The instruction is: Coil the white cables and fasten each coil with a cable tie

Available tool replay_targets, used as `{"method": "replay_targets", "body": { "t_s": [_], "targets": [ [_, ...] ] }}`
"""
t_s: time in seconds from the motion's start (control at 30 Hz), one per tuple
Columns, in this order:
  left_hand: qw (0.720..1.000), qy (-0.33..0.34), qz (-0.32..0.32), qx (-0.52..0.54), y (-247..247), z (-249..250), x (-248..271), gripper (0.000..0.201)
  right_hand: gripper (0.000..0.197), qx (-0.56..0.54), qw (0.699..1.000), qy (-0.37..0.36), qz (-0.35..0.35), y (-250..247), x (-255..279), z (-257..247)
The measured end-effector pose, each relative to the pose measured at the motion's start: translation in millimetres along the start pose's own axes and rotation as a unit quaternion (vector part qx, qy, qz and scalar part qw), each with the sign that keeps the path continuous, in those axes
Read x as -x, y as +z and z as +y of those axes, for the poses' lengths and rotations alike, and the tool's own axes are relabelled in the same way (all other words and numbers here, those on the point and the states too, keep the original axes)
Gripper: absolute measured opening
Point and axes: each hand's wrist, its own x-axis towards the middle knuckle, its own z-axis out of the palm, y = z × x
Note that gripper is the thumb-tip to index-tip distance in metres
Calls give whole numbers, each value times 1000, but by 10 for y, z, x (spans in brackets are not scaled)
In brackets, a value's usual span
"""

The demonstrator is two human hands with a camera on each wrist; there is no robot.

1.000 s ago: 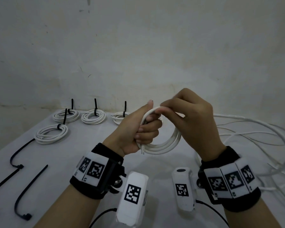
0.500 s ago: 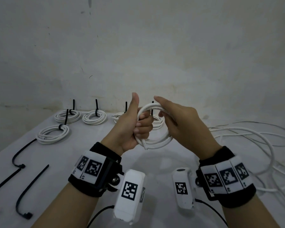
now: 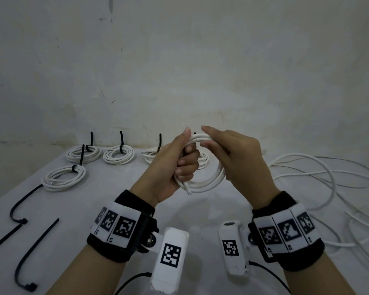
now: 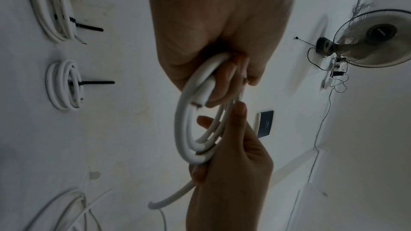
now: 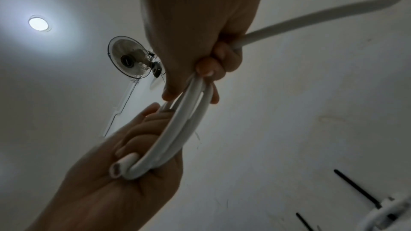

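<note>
Midair, left hand fisted round the cable coil, right hand apparently pinching its far side.

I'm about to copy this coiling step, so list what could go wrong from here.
1. The coil has no tie yet; only the left hand grips its loops, so a slack grip could let them spring apart.
2. The cut end pokes out below the fist and may slip free.
3. The tail feeding the right hand runs from the loose cables on the table and could snag there.
</note>
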Motion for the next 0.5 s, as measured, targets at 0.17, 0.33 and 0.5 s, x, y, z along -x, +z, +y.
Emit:
{"method": "replay_targets", "body": {
  "t_s": [0.17,0.33,0.5],
  "targets": [
    [996,-5,-34,85,5,-14,8,37,38,54,997,21,57,93,10,-14],
    [992,39,-11,120,-25,19,-19,37,33,-60,998,32,-19,-118,-16,119],
    [977,104,8,187,-184,154,-36,38,10,-91,974,154,-137,-348,82,436]
  ]
}}
